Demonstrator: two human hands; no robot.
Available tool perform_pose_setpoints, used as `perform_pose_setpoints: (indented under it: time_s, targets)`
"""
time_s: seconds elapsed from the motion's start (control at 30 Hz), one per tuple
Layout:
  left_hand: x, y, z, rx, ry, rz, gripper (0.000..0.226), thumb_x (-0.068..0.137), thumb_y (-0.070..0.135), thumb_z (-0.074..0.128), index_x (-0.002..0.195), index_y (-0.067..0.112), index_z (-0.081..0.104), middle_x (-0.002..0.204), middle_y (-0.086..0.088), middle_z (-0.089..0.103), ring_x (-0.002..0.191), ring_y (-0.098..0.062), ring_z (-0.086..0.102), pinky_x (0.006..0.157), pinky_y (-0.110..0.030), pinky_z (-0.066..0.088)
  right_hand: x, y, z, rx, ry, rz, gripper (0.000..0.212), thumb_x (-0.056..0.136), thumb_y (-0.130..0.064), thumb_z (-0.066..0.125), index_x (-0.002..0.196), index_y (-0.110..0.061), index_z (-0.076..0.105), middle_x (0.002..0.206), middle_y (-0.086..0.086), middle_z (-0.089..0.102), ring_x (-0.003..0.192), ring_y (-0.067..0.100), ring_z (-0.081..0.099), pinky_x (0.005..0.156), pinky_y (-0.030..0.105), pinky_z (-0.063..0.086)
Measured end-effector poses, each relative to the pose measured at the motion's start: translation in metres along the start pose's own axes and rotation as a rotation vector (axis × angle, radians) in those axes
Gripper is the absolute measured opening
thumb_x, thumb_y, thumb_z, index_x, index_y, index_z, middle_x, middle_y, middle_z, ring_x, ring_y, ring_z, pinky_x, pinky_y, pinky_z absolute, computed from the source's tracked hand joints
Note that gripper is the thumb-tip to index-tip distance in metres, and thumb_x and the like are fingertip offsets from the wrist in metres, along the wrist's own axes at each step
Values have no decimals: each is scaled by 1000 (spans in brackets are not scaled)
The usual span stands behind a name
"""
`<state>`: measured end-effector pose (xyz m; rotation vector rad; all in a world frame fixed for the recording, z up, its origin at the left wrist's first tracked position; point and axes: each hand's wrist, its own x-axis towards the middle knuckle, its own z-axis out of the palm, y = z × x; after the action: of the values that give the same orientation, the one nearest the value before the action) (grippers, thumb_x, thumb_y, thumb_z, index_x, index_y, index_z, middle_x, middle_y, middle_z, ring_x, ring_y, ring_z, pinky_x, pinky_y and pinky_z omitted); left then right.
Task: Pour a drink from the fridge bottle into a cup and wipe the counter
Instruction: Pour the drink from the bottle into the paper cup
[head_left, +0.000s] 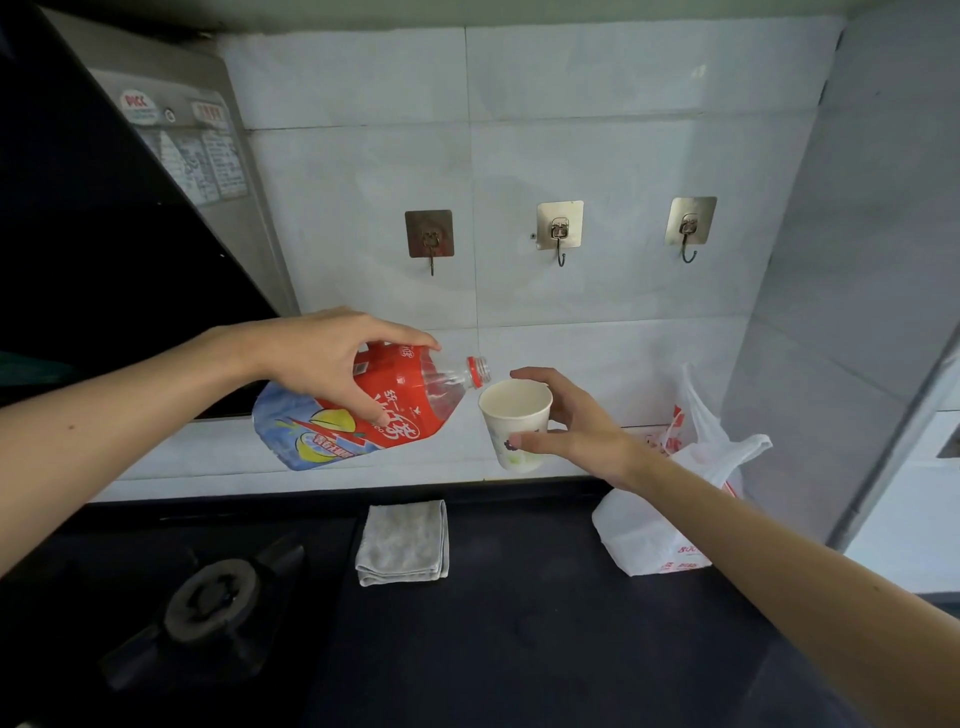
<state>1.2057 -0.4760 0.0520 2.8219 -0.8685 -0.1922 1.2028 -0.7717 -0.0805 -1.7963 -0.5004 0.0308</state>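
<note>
2 hands raised above the dark worktop (519, 623). Left hand (332, 358) clasped over the body of the uncapped bottle (395, 410), tipped on its side with the neck toward the cup (514, 421). Right hand (576, 421) wrapped round that paper cup, its rim just beside and slightly below the bottle mouth. No stream visible.

Probable faults:
- Mouth beside rather than over the rim, hence a spill onto the worktop.
- Sudden gush from a bulky bottle tipped too fast.
- Soft cup wall buckled by a tight grip.

Folded cloth (402, 543) flat on the worktop below, untouched.
</note>
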Motion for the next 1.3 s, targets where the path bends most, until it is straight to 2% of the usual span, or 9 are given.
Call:
perform_pose_setpoints:
  time_s: [0.17,0.53,0.67,0.83,1.07,1.2,1.3]
  targets:
    - [3,2,-3,35,2,19,89,71,43,86,146,44,36,119,22,54,97,8,58,69,-3,49,2,1,0,-3,-9,-8,67,78,-11,83,132,-31,50,122,-4,61,111,17,60,91,19,51]
    - [10,5,-8,121,-33,34,92,69,47,87,146,45,37,116,25,56,98,4,61,75,-13,55,1,10,1,17,-7,-6,67,77,-11,84,131,-31,51,121,-3,62,112,21,60,95,25,50]
    - [12,7,-8,158,-48,28,91,70,45,86,147,44,37,107,30,54,91,10,60,72,-8,52,1,13,1,15,-5,-10,67,78,-11,84,132,-30,51,120,-2,62,111,23,60,97,29,50]
    - [12,6,-9,208,-60,22,90,70,45,86,146,47,37,109,25,57,90,10,60,69,-6,50,4,17,2,-4,-15,-2,67,77,-12,84,132,-30,50,122,0,61,112,24,60,95,26,50]
    - [13,3,-10,249,-80,12,91,70,46,86,146,47,36,111,21,59,90,6,61,73,-11,52,5,25,2,-15,-35,18,68,77,-13,85,132,-32,50,124,-2,61,114,23,59,97,27,50]
    - [16,1,-10,247,-93,3,91,71,47,85,146,47,36,102,29,56,85,7,62,71,-13,52,6,31,1,-31,-39,21,68,76,-13,85,131,-33,50,125,0,61,114,24,59,99,30,50]
    - [16,-6,-8,245,-69,-21,92,64,58,83,144,51,36,110,25,57,87,4,60,74,-14,48,7,34,0,-48,-46,26,67,76,-15,85,130,-36,50,125,-1,61,115,24,59,98,30,50]
